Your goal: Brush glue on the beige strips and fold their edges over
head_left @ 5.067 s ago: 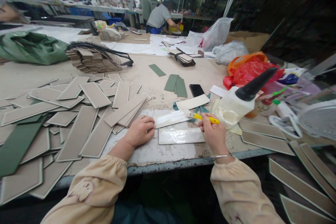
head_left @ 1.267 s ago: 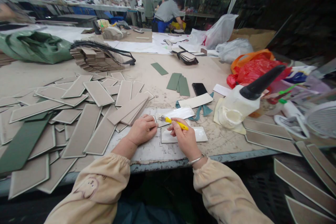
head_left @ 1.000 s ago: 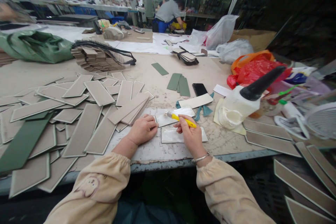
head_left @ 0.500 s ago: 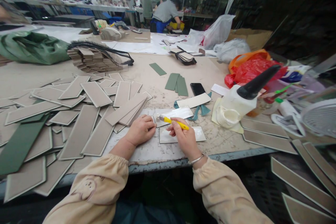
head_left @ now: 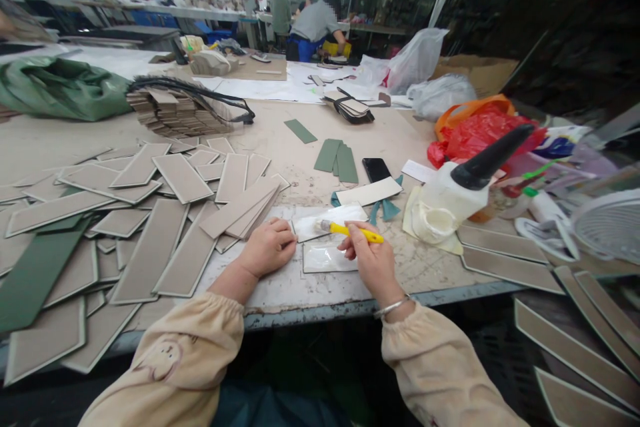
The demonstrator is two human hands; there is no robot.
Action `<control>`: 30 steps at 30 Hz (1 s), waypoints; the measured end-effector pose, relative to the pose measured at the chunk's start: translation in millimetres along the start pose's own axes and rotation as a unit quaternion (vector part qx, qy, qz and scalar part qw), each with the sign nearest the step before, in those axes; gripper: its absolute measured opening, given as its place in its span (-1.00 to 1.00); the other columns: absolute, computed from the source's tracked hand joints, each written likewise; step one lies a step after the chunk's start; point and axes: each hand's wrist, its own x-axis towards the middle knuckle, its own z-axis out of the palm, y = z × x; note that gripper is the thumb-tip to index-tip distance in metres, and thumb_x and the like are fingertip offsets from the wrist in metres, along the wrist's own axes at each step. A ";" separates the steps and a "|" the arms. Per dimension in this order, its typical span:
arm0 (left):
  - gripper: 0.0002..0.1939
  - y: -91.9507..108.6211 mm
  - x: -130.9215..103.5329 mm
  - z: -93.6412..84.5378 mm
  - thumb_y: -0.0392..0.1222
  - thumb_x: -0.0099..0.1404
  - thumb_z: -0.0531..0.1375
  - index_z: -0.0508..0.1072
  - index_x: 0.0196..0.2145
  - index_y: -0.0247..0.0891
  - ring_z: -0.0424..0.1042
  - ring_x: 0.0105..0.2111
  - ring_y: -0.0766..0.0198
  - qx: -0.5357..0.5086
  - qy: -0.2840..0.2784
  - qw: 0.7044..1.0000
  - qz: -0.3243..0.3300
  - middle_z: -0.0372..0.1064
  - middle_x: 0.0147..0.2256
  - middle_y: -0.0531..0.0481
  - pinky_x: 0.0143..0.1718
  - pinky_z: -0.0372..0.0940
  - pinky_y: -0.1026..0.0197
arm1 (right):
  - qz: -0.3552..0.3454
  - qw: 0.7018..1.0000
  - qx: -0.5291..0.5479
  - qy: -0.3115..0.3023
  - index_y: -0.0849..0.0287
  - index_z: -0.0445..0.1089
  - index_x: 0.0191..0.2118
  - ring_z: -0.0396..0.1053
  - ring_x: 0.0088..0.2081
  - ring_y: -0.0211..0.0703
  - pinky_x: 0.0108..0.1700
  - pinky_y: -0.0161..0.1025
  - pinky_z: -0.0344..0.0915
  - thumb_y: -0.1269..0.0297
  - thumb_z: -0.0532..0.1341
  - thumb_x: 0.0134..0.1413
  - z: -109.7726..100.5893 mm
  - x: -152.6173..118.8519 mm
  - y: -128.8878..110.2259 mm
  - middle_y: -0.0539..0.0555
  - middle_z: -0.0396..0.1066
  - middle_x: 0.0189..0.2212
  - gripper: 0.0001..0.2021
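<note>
My right hand [head_left: 371, 257] is closed round a brush [head_left: 360, 233] with a yellow handle. The bristles rest on a white-coated piece [head_left: 313, 221]. At that piece's left end lies my left hand [head_left: 269, 247], its fingers bent together and tips down at the edge; anything under them is hidden. A second coated, glossy piece [head_left: 325, 259] lies nearer the table edge, partly behind my right hand. Beige panels [head_left: 243, 210] are fanned out just left of my left hand. To the right stands a white glue bottle [head_left: 450, 197] with a black nozzle.
Many beige panels [head_left: 150, 253] cover the left of the table, with a long green strip [head_left: 45, 267] among them. Green pieces [head_left: 336, 159], a black phone [head_left: 376, 169] and a red bag [head_left: 490, 130] lie beyond. More panels [head_left: 570, 340] hang low right. People work behind.
My right hand has moved right with the brush, and the bristles have slid rightward along the coated piece. My left hand has stayed nearly in place.
</note>
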 end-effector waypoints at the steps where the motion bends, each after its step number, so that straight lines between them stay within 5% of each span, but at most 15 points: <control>1: -0.81 -0.3 -0.1 0.2 -0.29 0.25 0.13 0.52 -0.45 -0.24 0.30 -0.30 0.21 0.000 0.000 1.000 0.000 0.38 -0.39 -0.05 -0.19 0.30 0.15 | 0.003 1.000 -0.008 -0.014 0.23 0.40 -0.14 0.34 -0.60 -0.27 -0.53 -0.36 0.29 -0.05 0.14 0.17 2.1 -1.6 1.4 -0.01 0.44 -0.58 -0.59; 8: -0.82 -0.8 -0.3 0.7 -0.29 0.25 0.13 0.52 -0.46 -0.23 0.29 -0.32 0.22 -0.002 -0.001 1.000 -0.004 0.39 -0.39 -0.04 -0.20 0.29 0.16 | -0.083 0.975 -0.192 0.074 0.22 0.42 -0.15 0.39 -0.57 -0.21 -0.45 -0.30 0.32 0.00 0.09 0.22 -26.7 9.4 4.3 0.01 0.44 -0.59 -0.63; 12: -0.82 0.6 0.7 -0.9 -0.29 0.24 0.13 0.52 -0.45 -0.24 0.30 -0.30 0.21 -0.003 -0.006 1.000 -0.006 0.39 -0.39 -0.04 -0.19 0.29 0.16 | -0.125 0.963 -0.204 0.120 0.22 0.42 -0.11 0.43 -0.54 -0.21 -0.44 -0.29 0.35 0.04 0.09 0.23 -38.0 16.3 5.3 0.04 0.49 -0.51 -0.65; 17: -0.81 2.0 1.2 -2.3 -0.30 0.24 0.13 0.53 -0.44 -0.23 0.31 -0.29 0.21 -0.004 -0.003 1.000 -0.008 0.39 -0.39 -0.05 -0.18 0.30 0.16 | -0.213 0.942 -0.256 0.041 0.18 0.41 -0.05 0.52 -0.32 -0.13 -0.25 -0.22 0.43 0.15 0.07 0.28 -15.6 9.1 17.7 0.15 0.53 -0.20 -0.70; 24: -0.81 1.2 1.3 -0.6 -0.28 0.25 0.13 0.52 -0.45 -0.25 0.31 -0.30 0.21 0.001 -0.002 1.000 0.001 0.39 -0.39 -0.06 -0.17 0.30 0.16 | -0.317 0.894 -0.298 -0.104 0.20 0.39 0.00 0.50 -0.19 -0.09 -0.12 -0.20 0.40 0.24 0.06 0.31 23.6 -13.5 17.7 0.15 0.53 -0.15 -0.73; 30: -0.81 1.7 1.2 -1.3 -0.29 0.25 0.13 0.52 -0.46 -0.24 0.30 -0.30 0.21 0.003 -0.005 1.000 -0.007 0.38 -0.39 -0.05 -0.19 0.29 0.17 | -0.271 0.917 -0.293 -0.007 0.22 0.39 -0.02 0.50 -0.15 -0.06 -0.09 -0.17 0.40 0.21 0.07 0.30 4.9 -1.1 17.2 0.18 0.51 -0.12 -0.72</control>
